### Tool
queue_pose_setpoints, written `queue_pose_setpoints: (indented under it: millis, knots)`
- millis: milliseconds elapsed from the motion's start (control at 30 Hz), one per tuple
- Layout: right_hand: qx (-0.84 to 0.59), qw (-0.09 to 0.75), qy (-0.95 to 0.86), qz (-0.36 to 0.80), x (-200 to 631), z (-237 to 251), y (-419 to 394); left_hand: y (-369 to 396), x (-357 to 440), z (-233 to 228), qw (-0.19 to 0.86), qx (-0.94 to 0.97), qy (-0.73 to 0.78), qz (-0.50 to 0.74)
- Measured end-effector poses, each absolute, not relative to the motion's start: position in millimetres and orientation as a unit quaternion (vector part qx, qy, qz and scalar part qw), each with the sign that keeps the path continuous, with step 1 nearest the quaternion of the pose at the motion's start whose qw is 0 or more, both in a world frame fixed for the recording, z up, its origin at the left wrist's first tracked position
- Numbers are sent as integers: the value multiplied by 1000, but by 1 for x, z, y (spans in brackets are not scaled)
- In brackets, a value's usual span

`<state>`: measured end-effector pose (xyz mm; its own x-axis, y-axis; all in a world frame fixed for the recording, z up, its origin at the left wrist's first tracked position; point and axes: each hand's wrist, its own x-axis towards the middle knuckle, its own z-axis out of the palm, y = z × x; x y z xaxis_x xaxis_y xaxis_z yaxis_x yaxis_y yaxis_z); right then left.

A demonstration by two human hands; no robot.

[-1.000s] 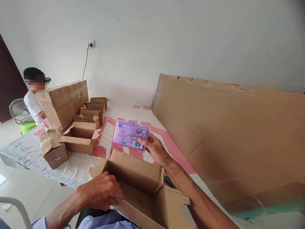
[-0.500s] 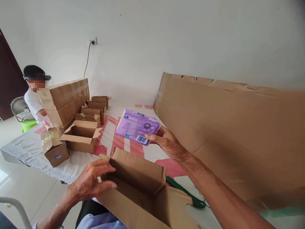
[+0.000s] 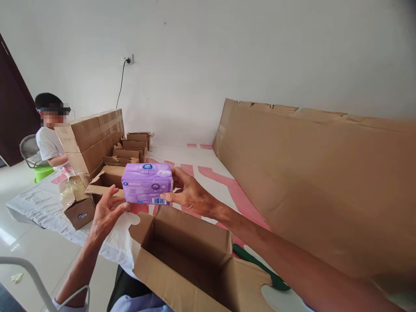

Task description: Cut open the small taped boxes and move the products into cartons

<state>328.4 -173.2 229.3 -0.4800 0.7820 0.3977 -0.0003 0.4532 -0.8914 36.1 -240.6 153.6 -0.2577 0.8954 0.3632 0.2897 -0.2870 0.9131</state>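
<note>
A purple soft pack of tissues (image 3: 147,185) is held above the table, its printed side with a barcode facing me. My right hand (image 3: 190,193) grips its right end between thumb and fingers. Close to the pack's lower left corner is my left hand (image 3: 105,212), fingers apart; whether the thumb touches the wrapping I cannot tell. Below both hands stands an open cardboard box (image 3: 185,260) with its flaps folded outward. Its visible inside shows bare cardboard, and part of the bottom lies in shadow.
Several open cartons (image 3: 110,177) line the table's left side, beside stacked taped boxes (image 3: 92,138). A smaller taped box (image 3: 79,210) sits near the left edge. A large cardboard sheet (image 3: 308,186) leans on the right. A dark green strap (image 3: 256,264) lies by my box. A person (image 3: 50,143) sits behind the stack.
My right hand has brought the tissue pack left and turned it so its top shows more. My left hand has left the box's edge and risen toward the pack.
</note>
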Motion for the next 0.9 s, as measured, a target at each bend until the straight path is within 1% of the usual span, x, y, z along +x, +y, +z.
queue_pose_setpoints:
  millis: [67,133,200,267,367,467,633,700,767,900]
  knots:
    - [-282,461,-706,457,330,227,-163,-239,21,142,201,560,614,519]
    - [-299,485,-671,473,335,223,-153,-234,9,132,119,581,685,423]
    - [-318,499,-639,492,340,219,-146,-223,3,123,62,593,729,336]
    - [-334,510,-614,501,343,214,-142,-210,1,118,46,591,755,280]
    - [-352,529,-593,494,349,207,-142,-191,0,115,48,582,774,246]
    - [-369,546,-576,484,361,200,-144,-185,-1,109,41,574,767,283]
    - [-390,588,-523,478,395,178,-137,-207,0,81,15,496,725,478]
    - [-393,613,-497,472,407,164,-133,-217,1,68,29,464,715,522]
    - [-389,639,-468,470,417,148,-129,-221,1,57,68,441,723,527]
    - [-385,670,-409,485,427,112,-124,-209,-8,49,121,454,737,485]
